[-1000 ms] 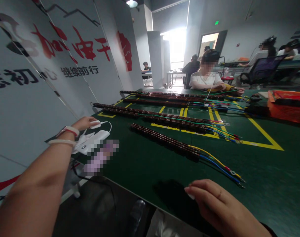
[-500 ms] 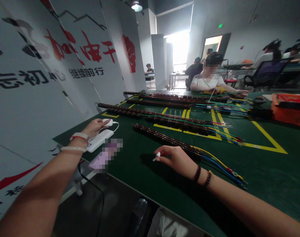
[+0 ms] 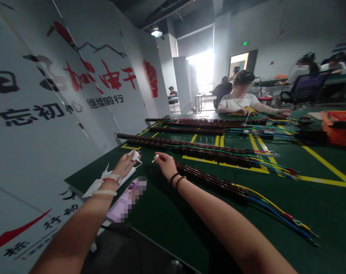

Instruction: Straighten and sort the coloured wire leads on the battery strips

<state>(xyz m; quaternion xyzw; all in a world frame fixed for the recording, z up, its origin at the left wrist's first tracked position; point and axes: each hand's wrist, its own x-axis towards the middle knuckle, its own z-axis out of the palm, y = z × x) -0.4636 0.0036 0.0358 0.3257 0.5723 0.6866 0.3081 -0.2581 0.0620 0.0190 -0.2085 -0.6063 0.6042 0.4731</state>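
My left hand is closed round a white charger block, from which a short white cable runs down. Under that wrist lies a long white box-like object, partly covered by my hand. My right hand pinches a small white piece with a short thin stem; its exact kind is too small to tell. The two hands are close together above the table but apart. A lilac phone-like object, partly blurred, lies by the table edge beside my left forearm.
Dark bar-shaped wire assemblies with coloured leads lie across the green table, which has yellow tape marks. Opposite, a person works with their hands on the table. An orange bin stands at right; a printed wall borders the left.
My right hand has moved left and away from me, bringing the small white piece close to the left hand. The charger has turned and lifted in my left hand. The camera view has shifted.
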